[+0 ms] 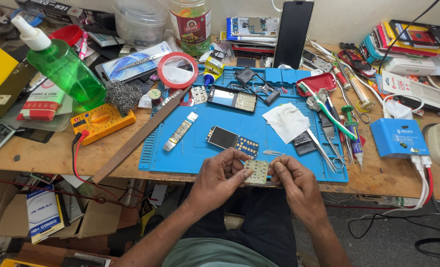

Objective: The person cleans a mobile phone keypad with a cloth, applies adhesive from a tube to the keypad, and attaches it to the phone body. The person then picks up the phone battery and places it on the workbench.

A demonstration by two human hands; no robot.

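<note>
I pinch the small pale phone keypad membrane between the closed fingertips of my left hand and right hand, just over the near edge of the blue repair mat, best held lightly by its edges, kept flat and unbent.
</note>
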